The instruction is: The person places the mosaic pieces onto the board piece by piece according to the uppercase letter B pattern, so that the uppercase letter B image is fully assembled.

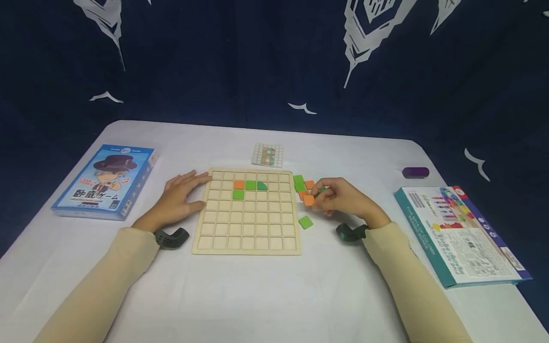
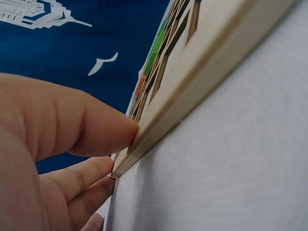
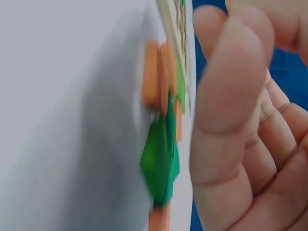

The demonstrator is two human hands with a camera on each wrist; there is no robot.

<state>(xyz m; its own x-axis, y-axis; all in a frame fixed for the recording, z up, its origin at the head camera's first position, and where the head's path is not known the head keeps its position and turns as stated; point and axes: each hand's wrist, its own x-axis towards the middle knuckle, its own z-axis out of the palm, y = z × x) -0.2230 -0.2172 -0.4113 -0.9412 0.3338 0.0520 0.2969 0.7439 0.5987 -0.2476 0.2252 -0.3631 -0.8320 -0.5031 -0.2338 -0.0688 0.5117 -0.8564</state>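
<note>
At board [image 1: 248,229] edge — left hand [image 1: 176,200] spread | by tiles [image 1: 308,200] — right hand [image 1: 344,197], grip unclear

A dark blue curtain [image 1: 240,62] fills the whole background, printed with large white feather shapes [image 1: 107,18] along the top and small white bird shapes [image 1: 303,107] lower down. In front of it stands a white table [image 1: 240,300] with rounded far corners, its surface finely textured like cloth in the left wrist view. The light is soft, leaving blurred, pale shadows on the white.
</note>
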